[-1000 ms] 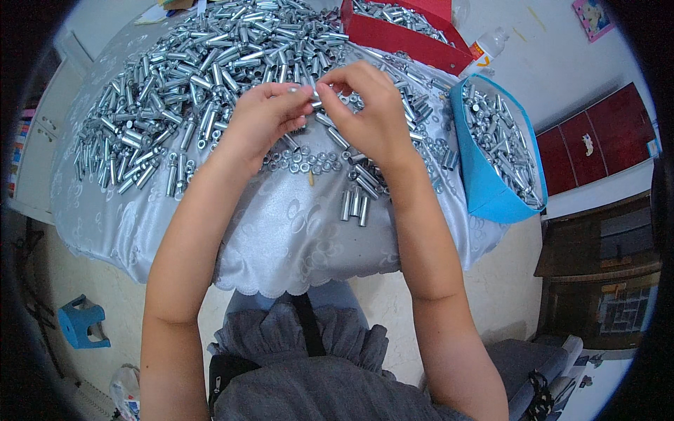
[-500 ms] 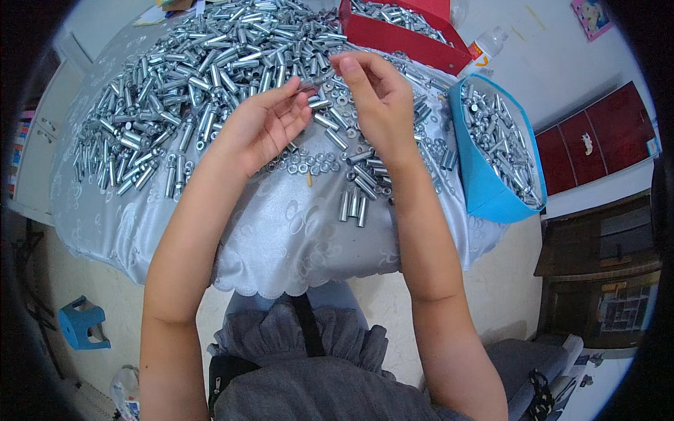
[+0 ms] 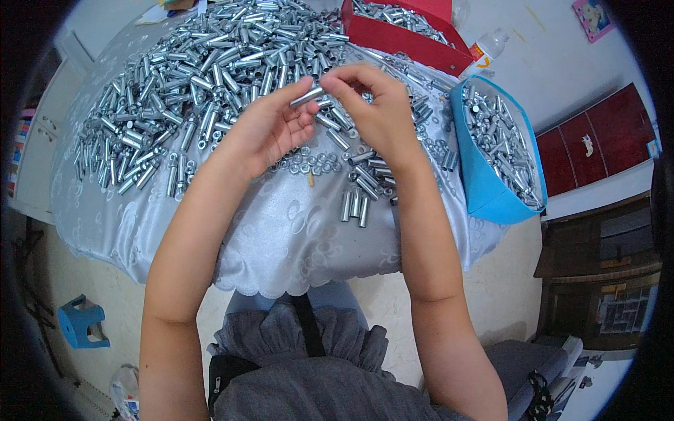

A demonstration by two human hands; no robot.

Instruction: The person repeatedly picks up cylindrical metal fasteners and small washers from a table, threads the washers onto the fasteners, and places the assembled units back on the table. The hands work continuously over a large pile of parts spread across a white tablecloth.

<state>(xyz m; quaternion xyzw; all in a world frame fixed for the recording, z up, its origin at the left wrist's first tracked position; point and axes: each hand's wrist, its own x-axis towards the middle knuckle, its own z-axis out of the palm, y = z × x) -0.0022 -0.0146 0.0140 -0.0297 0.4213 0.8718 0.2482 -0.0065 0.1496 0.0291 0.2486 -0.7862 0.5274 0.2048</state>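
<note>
Between my two hands, over the table, is a shiny metal expansion bolt (image 3: 307,96), tilted up to the right. My left hand (image 3: 275,132) grips its lower left part between thumb and fingers, palm turned upward. At its upper right end, the thumb and forefinger of my right hand (image 3: 377,109) are pinched together; what lies inside that pinch is partly hidden. Below the hands lie loose hex nuts (image 3: 312,165) and a group of metal sleeves (image 3: 354,207). Behind the left hand spreads a big heap of expansion bolts (image 3: 203,77).
A red box (image 3: 407,43) of metal parts stands at the back, a clear bottle (image 3: 488,48) beside it. At the right edge sits a blue fabric bin (image 3: 497,200) filled with bolts. A silvery tablecloth (image 3: 281,238) covers the table. A blue stool (image 3: 84,323) stands on the floor at left.
My right hand has come slightly down and left, its fingertips meeting the bolt's end. The bolt, blurred before, now shows clearly between both hands.
</note>
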